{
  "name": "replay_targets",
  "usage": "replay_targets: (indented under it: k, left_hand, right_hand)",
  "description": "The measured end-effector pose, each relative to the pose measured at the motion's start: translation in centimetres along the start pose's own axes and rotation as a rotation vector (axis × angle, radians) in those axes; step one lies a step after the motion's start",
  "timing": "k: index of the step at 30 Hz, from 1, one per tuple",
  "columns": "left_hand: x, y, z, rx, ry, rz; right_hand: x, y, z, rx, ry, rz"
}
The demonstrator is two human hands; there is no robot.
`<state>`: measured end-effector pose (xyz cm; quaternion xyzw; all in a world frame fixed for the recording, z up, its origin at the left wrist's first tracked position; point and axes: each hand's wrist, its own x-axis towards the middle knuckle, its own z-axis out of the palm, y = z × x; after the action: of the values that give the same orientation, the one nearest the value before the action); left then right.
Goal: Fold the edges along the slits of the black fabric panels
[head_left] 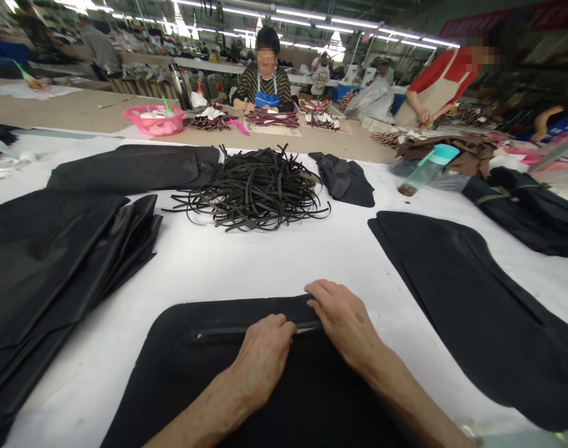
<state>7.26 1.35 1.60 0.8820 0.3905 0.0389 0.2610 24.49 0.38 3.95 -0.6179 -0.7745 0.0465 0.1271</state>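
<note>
A black fabric panel (181, 348) with a zipper slit lies on the white table (246, 261) right in front of me. My left hand (262, 358) rests on the panel with its fingers curled at the slit's edge. My right hand (342, 317) presses down on the panel's far edge just right of the slit, fingers bent and close together. What the fingertips pinch is hidden. A tangled heap of black strips (256, 186) sits further back at the middle of the table.
Stacks of black fabric lie at the left (45, 261), back left (134, 167) and right (474, 298). A small black piece (346, 177) and a teal-capped bottle (426, 168) lie beyond. A pink basin (157, 119) stands far back. Two people work at the far tables.
</note>
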Motion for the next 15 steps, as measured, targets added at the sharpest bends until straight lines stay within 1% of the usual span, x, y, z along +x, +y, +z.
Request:
replay_targets:
  k: [2, 3, 5, 7, 9, 11, 15]
  left_hand:
    - [0.0, -0.1, 0.3, 0.019, 0.016, 0.013]
    - [-0.1, -0.1, 0.5, 0.032, 0.022, 0.022]
    - [-0.3, -0.3, 0.8, 0.062, 0.028, 0.038]
    - [-0.8, -0.6, 0.9, 0.103, 0.037, 0.048]
    - [-1.8, -1.3, 0.6, 0.157, 0.057, 0.049]
    - [-3.3, -2.4, 0.0, 0.215, 0.081, 0.021]
    - [-6.6, -5.3, -1.7, 0.254, 0.113, -0.105]
  right_hand:
    - [-1.6, 0.1, 0.2, 0.13, -0.064, -0.045]
    - [-2.3, 0.1, 0.5, 0.159, -0.091, -0.079]
    - [-3.3, 0.0, 1.3, 0.141, -0.103, -0.134]
    - [-3.7, 0.0, 2.1, 0.09, -0.088, -0.17]
    - [-3.8, -0.1, 2.7, 0.063, -0.085, -0.172]
    - [-3.7, -0.2, 2.9, 0.052, -0.114, -0.147]
    - [-3.7, -0.5, 3.1, -0.003, -0.152, -0.093]
